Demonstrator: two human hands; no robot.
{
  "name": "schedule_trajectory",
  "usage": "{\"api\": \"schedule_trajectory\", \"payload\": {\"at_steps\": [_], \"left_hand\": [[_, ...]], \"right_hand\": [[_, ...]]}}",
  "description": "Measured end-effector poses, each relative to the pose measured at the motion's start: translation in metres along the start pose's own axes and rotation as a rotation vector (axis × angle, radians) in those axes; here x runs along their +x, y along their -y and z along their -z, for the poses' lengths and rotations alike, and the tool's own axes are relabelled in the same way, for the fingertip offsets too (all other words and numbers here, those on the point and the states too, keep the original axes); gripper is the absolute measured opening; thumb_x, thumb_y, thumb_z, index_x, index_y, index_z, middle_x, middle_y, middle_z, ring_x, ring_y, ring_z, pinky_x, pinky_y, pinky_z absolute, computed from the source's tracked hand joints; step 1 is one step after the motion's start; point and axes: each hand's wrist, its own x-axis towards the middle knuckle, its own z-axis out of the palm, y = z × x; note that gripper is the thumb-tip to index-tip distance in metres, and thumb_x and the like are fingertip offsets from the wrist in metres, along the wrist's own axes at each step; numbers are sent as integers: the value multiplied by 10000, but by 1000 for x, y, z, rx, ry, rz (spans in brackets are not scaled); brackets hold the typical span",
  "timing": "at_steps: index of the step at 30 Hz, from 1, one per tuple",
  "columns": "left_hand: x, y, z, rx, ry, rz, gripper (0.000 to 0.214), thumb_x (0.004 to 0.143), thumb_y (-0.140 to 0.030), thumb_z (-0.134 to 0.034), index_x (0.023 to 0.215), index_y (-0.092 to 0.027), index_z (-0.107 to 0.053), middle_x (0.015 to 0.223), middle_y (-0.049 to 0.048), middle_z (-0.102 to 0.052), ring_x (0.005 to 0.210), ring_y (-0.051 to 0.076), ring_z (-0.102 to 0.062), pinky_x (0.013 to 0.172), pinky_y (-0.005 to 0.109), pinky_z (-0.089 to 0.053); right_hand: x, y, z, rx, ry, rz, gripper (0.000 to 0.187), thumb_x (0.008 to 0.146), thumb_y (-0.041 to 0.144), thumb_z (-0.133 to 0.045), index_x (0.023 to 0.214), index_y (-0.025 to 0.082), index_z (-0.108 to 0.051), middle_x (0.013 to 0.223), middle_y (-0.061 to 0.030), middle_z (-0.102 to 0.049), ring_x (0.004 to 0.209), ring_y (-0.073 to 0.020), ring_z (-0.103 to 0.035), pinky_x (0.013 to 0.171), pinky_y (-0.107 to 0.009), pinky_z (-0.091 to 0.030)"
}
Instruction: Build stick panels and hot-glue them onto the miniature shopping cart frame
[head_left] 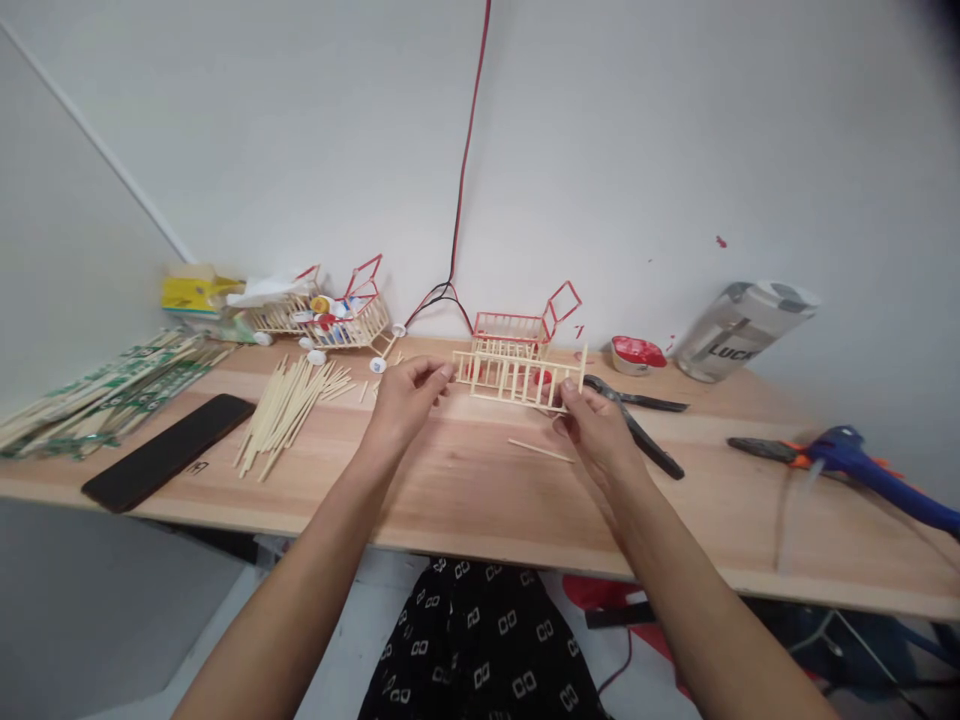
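Note:
Above the middle of the table, a small ladder-like frame of thin wooden sticks (pixel 517 380) is held up between my hands. My right hand (pixel 596 425) pinches its right end, where one stick stands upright. At the left end, my left hand (pixel 409 400) has thumb and forefinger closed on the tip of the frame. Just behind it stands a miniature shopping cart (pixel 511 325) of sticks with red edges and a red handle, partly hidden by the frame. A loose stick (pixel 540 450) lies below the frame. Black-handled pliers (pixel 637 420) rest beside my right hand.
Loose sticks (pixel 289 410), a black phone (pixel 169 450) and green-printed wrapped chopsticks (pixel 112 390) lie left. Behind them stand more miniature carts (pixel 360 325), one filled. At right are a red-topped tub (pixel 636 355), a cup (pixel 742 335) and a blue-orange tool resembling a glue gun (pixel 847 455).

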Motion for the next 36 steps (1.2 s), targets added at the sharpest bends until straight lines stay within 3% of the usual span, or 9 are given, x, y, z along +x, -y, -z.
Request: {"api": "schedule_trajectory", "payload": {"at_steps": [3, 11, 19, 23, 26, 30, 33, 36], "left_hand": [[-3, 4, -3, -96, 92, 86, 226, 775, -359, -638, 760, -141, -698, 709, 36, -671, 573, 105, -545, 537, 222, -430], [-8, 4, -9, -239, 199, 175, 271, 761, -405, -679, 707, -140, -663, 613, 7, -606, 562, 89, -535, 547, 210, -438], [-7, 9, -11, -270, 238, 232, 277, 703, -405, -736, 767, -141, -681, 602, 6, -608, 529, 89, -535, 527, 215, -463], [-9, 15, -9, -254, 224, 226, 314, 748, -445, -664, 764, -132, -675, 644, 36, -638, 545, 104, -557, 522, 221, -461], [-3, 21, 13, -37, 97, 194, 262, 751, -368, -629, 828, -127, -695, 732, 63, -683, 595, 130, -586, 520, 226, -447], [13, 31, 63, 440, -175, 90, 213, 728, -272, -607, 858, -148, -722, 793, 59, -714, 662, 166, -608, 598, 261, -442], [20, 42, 88, 680, -152, 96, 162, 713, -247, -619, 792, -159, -728, 792, 57, -723, 725, 198, -626, 668, 286, -432], [19, 54, 94, 799, -43, 103, 145, 718, -198, -579, 764, -164, -712, 785, 58, -716, 750, 210, -627, 677, 288, -423]], "right_hand": [[0, 0, 0, -10, 11, -17, 405, 713, 569, -691, 727, 165, -670, 687, -28, -621, 492, -77, -417, 433, -223, -292], [-2, 1, 0, -37, 26, -64, 420, 661, 562, -735, 687, 146, -680, 668, -22, -614, 470, -59, -379, 427, -215, -273], [1, 1, -1, -80, 74, -91, 483, 625, 608, -737, 594, 142, -610, 593, -7, -568, 455, -50, -371, 419, -204, -246], [0, 1, 0, -46, 64, -105, 463, 629, 594, -746, 627, 145, -632, 585, 9, -546, 461, -46, -360, 423, -199, -238], [1, 1, 2, 6, 8, -101, 441, 611, 573, -770, 643, 152, -646, 578, 19, -541, 464, -46, -355, 420, -197, -234], [3, 0, 4, 38, -33, -111, 438, 595, 572, -781, 664, 155, -665, 608, 4, -582, 475, -52, -376, 417, -197, -244], [3, 0, 4, 46, -25, -116, 429, 586, 558, -794, 675, 157, -670, 612, 0, -588, 488, -58, -392, 423, -194, -261], [1, 0, 3, 54, -28, -96, 427, 591, 554, -794, 659, 154, -660, 616, -1, -584, 491, -54, -383, 420, -189, -254]]}}
